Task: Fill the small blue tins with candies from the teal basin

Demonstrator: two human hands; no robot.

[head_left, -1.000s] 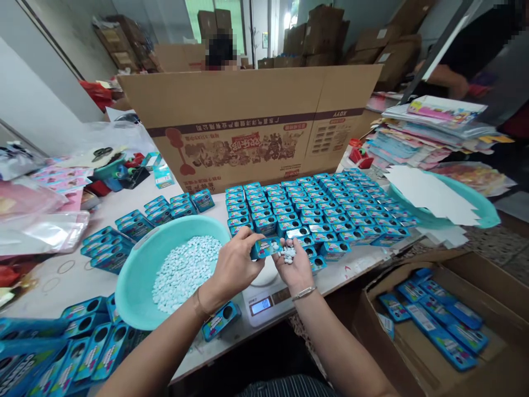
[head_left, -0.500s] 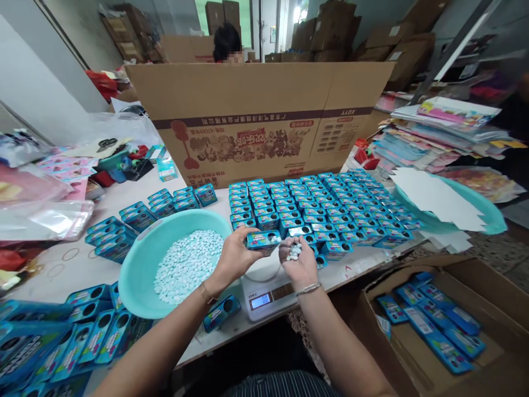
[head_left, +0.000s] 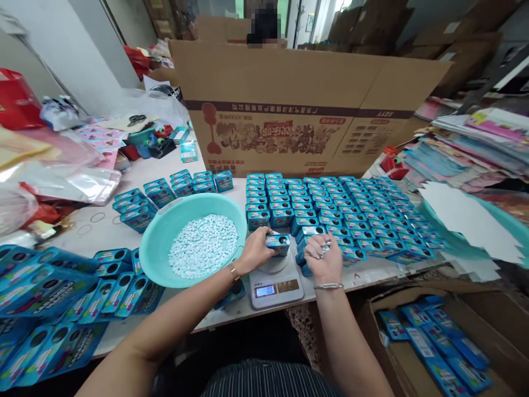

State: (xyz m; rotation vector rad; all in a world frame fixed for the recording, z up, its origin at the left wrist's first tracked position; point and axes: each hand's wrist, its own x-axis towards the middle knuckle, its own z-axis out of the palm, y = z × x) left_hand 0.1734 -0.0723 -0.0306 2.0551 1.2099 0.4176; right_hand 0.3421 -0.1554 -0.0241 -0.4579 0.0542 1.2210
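My left hand (head_left: 255, 251) grips a small blue tin (head_left: 278, 243) by its near end, fingers clamped around it, and holds it just over the pan of the white scale (head_left: 276, 281); whether it touches the pan I cannot tell. The tin lies flat with its long axis running left to right, its round opening facing up and toward my right hand (head_left: 322, 260), which sits just beside it, so the right is the nearer one to that opening. That hand is curled loosely, fingers bent together around a few white candies (head_left: 325, 248), palm turned up and inward. Both forearms come in from below, wrists low over the table (head_left: 103, 229) edge. The teal bowl (head_left: 157, 242) of candies lies just left of my left wrist, and rows of filled tins (head_left: 330, 204) stand beyond the scale.
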